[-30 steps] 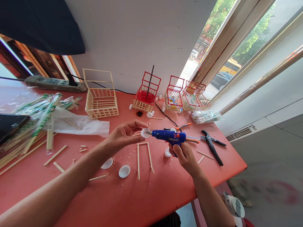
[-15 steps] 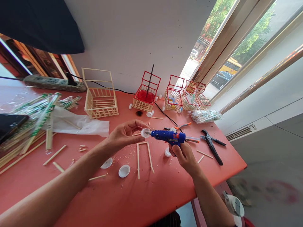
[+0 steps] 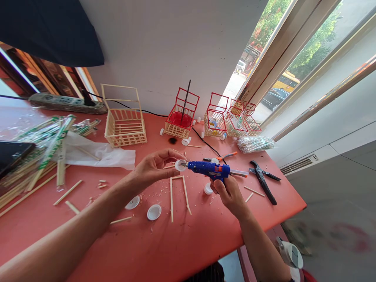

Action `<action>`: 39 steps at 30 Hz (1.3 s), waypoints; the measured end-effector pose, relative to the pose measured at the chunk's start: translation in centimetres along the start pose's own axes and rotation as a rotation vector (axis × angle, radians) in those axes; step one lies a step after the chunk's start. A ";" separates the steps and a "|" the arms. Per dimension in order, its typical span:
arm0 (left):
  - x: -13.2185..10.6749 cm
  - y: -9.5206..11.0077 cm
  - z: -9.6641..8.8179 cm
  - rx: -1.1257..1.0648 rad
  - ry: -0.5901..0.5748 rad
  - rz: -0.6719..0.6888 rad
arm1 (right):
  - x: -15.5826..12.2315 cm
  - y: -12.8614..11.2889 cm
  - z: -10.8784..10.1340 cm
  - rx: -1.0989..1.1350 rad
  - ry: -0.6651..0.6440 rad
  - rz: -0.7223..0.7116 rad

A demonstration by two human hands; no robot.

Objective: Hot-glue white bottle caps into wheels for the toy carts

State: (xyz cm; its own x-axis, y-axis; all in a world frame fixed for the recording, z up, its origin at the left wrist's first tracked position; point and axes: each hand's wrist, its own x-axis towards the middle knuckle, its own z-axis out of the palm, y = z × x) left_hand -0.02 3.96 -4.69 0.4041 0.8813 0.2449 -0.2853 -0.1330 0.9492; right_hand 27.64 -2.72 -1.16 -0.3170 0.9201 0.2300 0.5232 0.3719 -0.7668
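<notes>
A small white plastic cap point(image 3: 179, 165) is pinched between the thumb and fingers of my left hand point(image 3: 158, 163). My right hand point(image 3: 227, 192) grips the handle of a blue hot glue gun point(image 3: 209, 169), a clear glue stick point(image 3: 238, 172) poking out of its back end. The gun's nozzle points left and meets the cap; whether glue is coming out is too small to tell. Below the hands a three-sided frame of wooden sticks point(image 3: 172, 199) lies on the red table point(image 3: 188, 250). White lids point(image 3: 154, 212) rest to its left, and another white cap point(image 3: 208, 188) sits beside my right hand.
Along the wall stand a plain stick basket point(image 3: 125, 127), a red-trimmed cart point(image 3: 179, 117) and more small carts point(image 3: 216, 117). Black cutters point(image 3: 263, 182) and orange-handled pliers point(image 3: 229, 156) lie at right. Wrapped chopsticks point(image 3: 55, 145) and a power strip point(image 3: 67, 103) are at left.
</notes>
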 end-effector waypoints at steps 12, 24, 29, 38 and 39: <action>-0.4 1.0 0.5 -0.010 0.043 -0.028 | 0.1 -0.5 -0.1 -0.060 0.017 -0.035; 0.0 0.2 -0.1 0.018 -0.007 0.003 | 0.1 -0.2 -0.1 -0.036 0.023 -0.020; -0.2 0.3 0.0 0.019 0.028 -0.010 | 0.1 -0.3 -0.1 -0.064 0.026 -0.034; 0.0 0.1 0.0 0.017 0.007 -0.022 | 0.1 -0.2 0.0 0.005 0.023 -0.035; 0.0 0.2 0.1 0.000 0.012 -0.030 | 0.0 -0.1 -0.1 0.017 0.027 -0.033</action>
State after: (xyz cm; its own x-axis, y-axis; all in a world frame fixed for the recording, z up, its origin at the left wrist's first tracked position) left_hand -0.03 3.86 -4.46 0.4025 0.8901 0.2138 -0.2728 -0.1063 0.9562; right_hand 27.62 -2.72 -1.05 -0.3122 0.9106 0.2708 0.4996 0.3998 -0.7685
